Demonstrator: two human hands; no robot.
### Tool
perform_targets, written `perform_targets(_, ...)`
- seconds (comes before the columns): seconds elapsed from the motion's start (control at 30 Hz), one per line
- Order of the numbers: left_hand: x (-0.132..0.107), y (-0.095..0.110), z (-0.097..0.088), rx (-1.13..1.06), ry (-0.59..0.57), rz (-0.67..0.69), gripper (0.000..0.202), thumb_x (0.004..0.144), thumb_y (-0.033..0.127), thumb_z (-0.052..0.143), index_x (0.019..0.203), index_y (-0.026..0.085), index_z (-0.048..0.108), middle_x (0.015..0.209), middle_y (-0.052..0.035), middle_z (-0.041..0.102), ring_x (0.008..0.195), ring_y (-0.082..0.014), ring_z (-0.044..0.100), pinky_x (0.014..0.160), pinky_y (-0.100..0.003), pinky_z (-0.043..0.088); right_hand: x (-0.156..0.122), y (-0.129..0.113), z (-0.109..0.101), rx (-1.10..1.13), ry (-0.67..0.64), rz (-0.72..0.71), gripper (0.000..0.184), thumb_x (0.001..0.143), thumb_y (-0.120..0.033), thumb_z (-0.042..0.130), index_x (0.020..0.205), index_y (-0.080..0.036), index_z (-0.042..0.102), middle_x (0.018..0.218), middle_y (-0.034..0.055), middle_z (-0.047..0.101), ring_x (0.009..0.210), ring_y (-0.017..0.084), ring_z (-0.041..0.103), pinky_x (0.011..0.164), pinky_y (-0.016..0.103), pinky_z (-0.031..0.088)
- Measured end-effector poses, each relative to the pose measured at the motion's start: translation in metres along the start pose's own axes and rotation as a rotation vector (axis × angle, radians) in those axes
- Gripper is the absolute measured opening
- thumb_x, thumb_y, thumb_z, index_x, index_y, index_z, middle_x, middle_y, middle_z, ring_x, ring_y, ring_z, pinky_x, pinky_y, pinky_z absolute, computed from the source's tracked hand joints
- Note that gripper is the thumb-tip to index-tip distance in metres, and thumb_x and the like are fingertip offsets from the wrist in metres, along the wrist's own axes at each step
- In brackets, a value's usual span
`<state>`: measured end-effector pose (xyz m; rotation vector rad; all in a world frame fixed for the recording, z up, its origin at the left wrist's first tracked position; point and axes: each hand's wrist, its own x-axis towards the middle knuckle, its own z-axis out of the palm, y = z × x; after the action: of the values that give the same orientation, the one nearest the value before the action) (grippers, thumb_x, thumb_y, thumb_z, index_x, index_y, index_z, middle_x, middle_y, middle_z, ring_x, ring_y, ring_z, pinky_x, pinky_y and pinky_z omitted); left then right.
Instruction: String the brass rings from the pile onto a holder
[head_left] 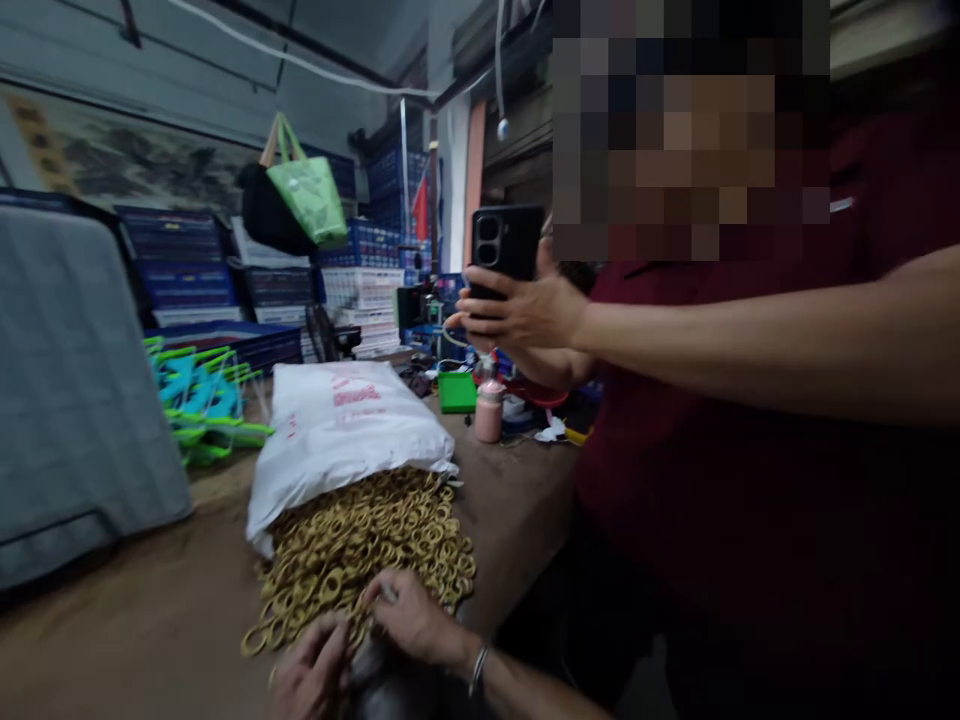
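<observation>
A heap of brass-coloured metal rings [367,540] spills from the mouth of a white sack [337,420] with red print, lying on the brown table. My left hand [311,665] is at the near edge of the heap, its fingers curled in. My right hand [412,615], with a metal bracelet [478,668] on the wrist, is at the front of the rings, its thumb and fingers drawn together. Blur hides what either hand holds. Below and between them is a dark, rounded thing [382,685] that I cannot make out.
On the right a person in a dark red shirt [637,380] holds up a black phone [506,245]. A pink bottle [489,408] and a green tray [457,392] are behind the sack. Green and blue racks [202,395] and a grey panel [75,390] stand left.
</observation>
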<state>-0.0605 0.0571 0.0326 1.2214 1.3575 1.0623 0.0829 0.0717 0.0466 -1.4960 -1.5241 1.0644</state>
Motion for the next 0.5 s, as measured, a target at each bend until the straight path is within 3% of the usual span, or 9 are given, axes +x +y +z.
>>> perform_targets(0.07, -0.003, 0.000, 0.002, -0.256, -0.140, -0.143, 0.041, 0.058, 0.056, 0.064, 0.070, 0.018, 0.053, 0.044, 0.0070, 0.046, 0.036, -0.0076, 0.042, 0.035, -0.018, 0.032, 0.000, 0.017, 0.011, -0.005, -0.005, -0.049, 0.019, 0.070, -0.013, 0.047, 0.079, -0.018, 0.063, 0.058, -0.0052, 0.050, 0.053, 0.008, 0.043, 0.049, 0.017, 0.032)
perform_targets(0.17, -0.006, -0.001, 0.006, -0.460, -0.128, -0.182, 0.040, 0.056, 0.048, 0.070, 0.073, 0.017, 0.050, 0.051, 0.0071, 0.049, 0.037, -0.0044, 0.040, 0.035, -0.014, 0.030, 0.006, 0.021, 0.006, -0.041, -0.023, -0.138, 0.017, 0.074, -0.016, 0.046, 0.080, -0.017, 0.061, 0.060, -0.0045, 0.050, 0.055, 0.008, 0.043, 0.052, 0.017, 0.032)
perform_targets(0.3, -0.008, 0.000, 0.005, -0.461, -0.110, -0.164, 0.038, 0.059, 0.048, 0.067, 0.074, 0.017, 0.049, 0.057, 0.0058, 0.053, 0.037, -0.0038, 0.041, 0.034, -0.014, 0.030, 0.002, 0.009, -0.003, -0.108, 0.099, -0.212, 0.016, 0.079, -0.023, 0.045, 0.082, -0.017, 0.059, 0.067, -0.0023, 0.052, 0.060, 0.009, 0.044, 0.057, 0.019, 0.033)
perform_targets(0.5, -0.010, 0.004, 0.006, -0.299, -0.095, -0.087, 0.033, 0.066, 0.046, 0.061, 0.076, 0.016, 0.052, 0.053, 0.0058, 0.051, 0.038, -0.0055, 0.042, 0.035, -0.016, 0.034, -0.011, -0.003, -0.001, -0.061, -0.057, -0.242, 0.029, 0.083, -0.042, 0.043, 0.081, -0.017, 0.057, 0.063, -0.0034, 0.051, 0.058, 0.009, 0.044, 0.054, 0.019, 0.031)
